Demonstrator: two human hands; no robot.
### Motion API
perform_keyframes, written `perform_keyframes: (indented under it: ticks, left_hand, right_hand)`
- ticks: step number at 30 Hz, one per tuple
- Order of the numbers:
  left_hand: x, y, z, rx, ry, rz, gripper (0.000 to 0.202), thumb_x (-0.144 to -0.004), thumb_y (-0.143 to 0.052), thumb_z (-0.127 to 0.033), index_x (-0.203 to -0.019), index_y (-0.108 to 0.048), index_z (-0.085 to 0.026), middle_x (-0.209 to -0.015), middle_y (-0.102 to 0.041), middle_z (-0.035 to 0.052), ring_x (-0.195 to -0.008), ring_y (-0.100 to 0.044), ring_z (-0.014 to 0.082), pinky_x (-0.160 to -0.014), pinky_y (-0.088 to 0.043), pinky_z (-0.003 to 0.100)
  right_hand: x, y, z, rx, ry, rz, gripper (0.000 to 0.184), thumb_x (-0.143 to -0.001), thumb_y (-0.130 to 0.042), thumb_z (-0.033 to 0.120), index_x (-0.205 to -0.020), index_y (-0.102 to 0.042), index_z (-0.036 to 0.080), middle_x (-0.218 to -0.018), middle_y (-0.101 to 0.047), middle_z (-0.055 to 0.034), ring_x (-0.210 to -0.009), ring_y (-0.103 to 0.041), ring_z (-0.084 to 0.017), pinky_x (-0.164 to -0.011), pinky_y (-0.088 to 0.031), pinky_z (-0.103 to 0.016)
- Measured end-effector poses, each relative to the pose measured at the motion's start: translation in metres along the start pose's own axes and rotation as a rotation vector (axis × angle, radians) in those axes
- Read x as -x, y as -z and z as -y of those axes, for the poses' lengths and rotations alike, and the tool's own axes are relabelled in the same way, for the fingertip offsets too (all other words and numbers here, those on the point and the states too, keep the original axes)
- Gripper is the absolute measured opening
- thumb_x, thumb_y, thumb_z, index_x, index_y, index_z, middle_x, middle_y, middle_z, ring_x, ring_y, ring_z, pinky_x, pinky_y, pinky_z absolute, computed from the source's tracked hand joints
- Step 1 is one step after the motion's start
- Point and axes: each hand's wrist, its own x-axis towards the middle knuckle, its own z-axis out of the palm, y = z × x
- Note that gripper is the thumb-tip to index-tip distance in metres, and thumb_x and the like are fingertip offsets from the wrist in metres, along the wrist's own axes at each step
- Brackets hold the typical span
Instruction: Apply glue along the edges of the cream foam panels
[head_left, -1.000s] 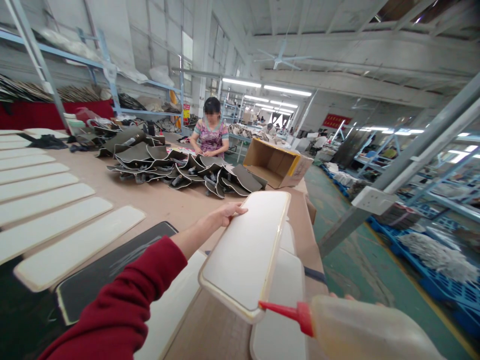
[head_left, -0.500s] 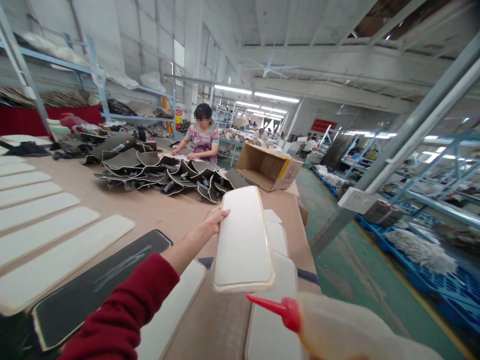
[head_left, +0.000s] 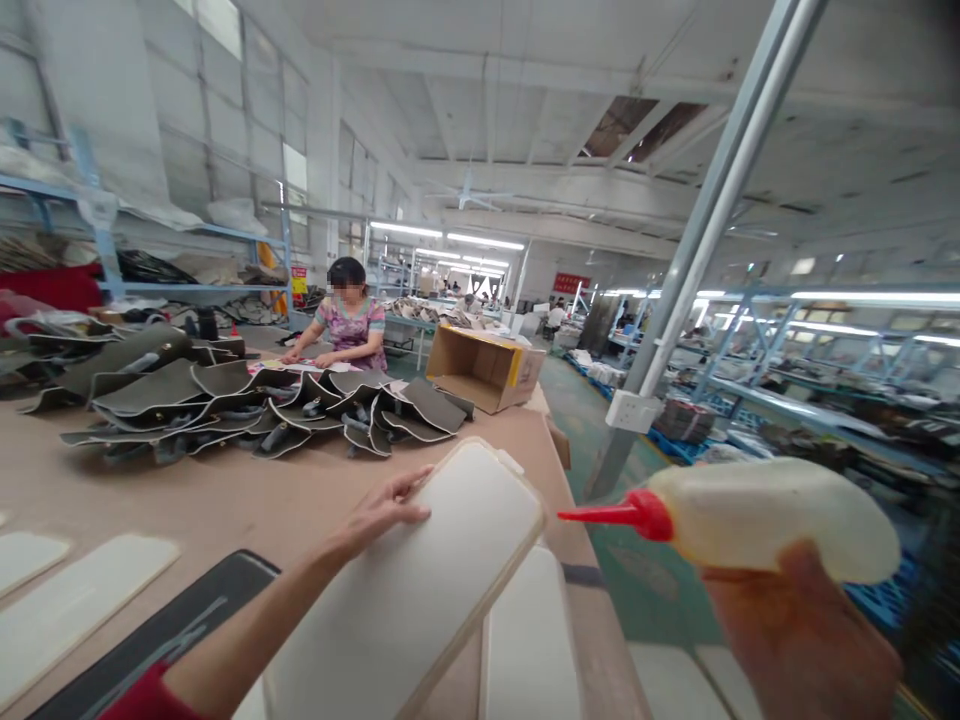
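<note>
My left hand (head_left: pixel 386 508) grips the upper left edge of a white panel (head_left: pixel 405 590) with rounded corners and a yellowish rim, thumb on its face. The panel is tilted above the table. In my right hand (head_left: pixel 802 620) is a translucent squeeze bottle (head_left: pixel 772 520) with a red nozzle (head_left: pixel 615 514) that points left, just right of the panel's edge and apart from it. Amber liquid shows inside the bottle. Beneath the held panel lies another white panel (head_left: pixel 529 630). A black panel (head_left: pixel 180 640) with whitish streaks lies left of my left arm.
More white panels (head_left: pixel 86 610) lie at the left. A heap of grey-green stitched pieces (head_left: pixel 247 405) covers the table's far side. Behind it a person (head_left: pixel 349 325) works. An open cardboard box (head_left: pixel 487 368) stands at the back right. A metal post (head_left: pixel 675 270) rises beside the table.
The white panel has come nearer and tilted to the right. My right hand and the bottle have risen, the hand now plainly in view. The camera view has turned right.
</note>
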Motion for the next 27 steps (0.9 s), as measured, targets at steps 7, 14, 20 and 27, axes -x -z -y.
perform_keyframes:
  ticks: [7, 14, 20, 27]
  left_hand:
    - [0.032, 0.009, -0.036, -0.339, 0.027, 0.278, 0.076, -0.064, -0.073, -0.037, -0.136, -0.053, -0.026, -0.119, -0.065, -0.0007, -0.104, -0.057, 0.025, -0.085, -0.042, 0.03]
    - [0.05, 0.011, -0.063, -0.374, 0.087, 0.408, 0.069, -0.063, -0.075, -0.034, -0.13, -0.059, -0.03, -0.121, -0.067, -0.0027, -0.108, -0.058, 0.0278, -0.086, -0.043, 0.029]
    - [0.052, 0.012, -0.064, -0.333, 0.071, 0.476, 0.065, -0.061, -0.078, -0.03, -0.125, -0.063, -0.033, -0.129, -0.064, -0.0057, -0.119, -0.054, 0.0283, -0.099, -0.039, 0.031]
    - [0.051, 0.011, -0.066, -0.282, 0.069, 0.482, 0.061, -0.06, -0.077, -0.03, -0.12, -0.067, -0.033, -0.119, -0.069, -0.006, -0.11, -0.058, 0.0268, -0.092, -0.042, 0.028]
  right_hand:
    - [-0.012, -0.005, -0.002, -0.232, -0.317, 0.23, 0.068, -0.051, -0.088, 0.033, -0.114, -0.065, 0.024, -0.102, -0.069, -0.0116, -0.107, -0.06, -0.037, -0.1, -0.041, -0.058]
    - [-0.024, -0.01, -0.008, -0.182, -0.33, 0.334, 0.062, -0.045, -0.091, 0.036, -0.102, -0.07, 0.02, -0.091, -0.07, -0.0165, -0.097, -0.063, -0.04, -0.094, -0.045, -0.059]
    - [-0.026, -0.016, -0.008, -0.182, -0.336, 0.39, 0.062, -0.045, -0.091, 0.04, -0.101, -0.07, 0.021, -0.092, -0.07, -0.0157, -0.098, -0.063, -0.039, -0.094, -0.045, -0.057]
    - [-0.021, -0.012, -0.008, -0.166, -0.341, 0.386, 0.066, -0.045, -0.09, 0.042, -0.105, -0.069, 0.023, -0.094, -0.07, -0.0139, -0.089, -0.066, -0.036, -0.081, -0.055, -0.049]
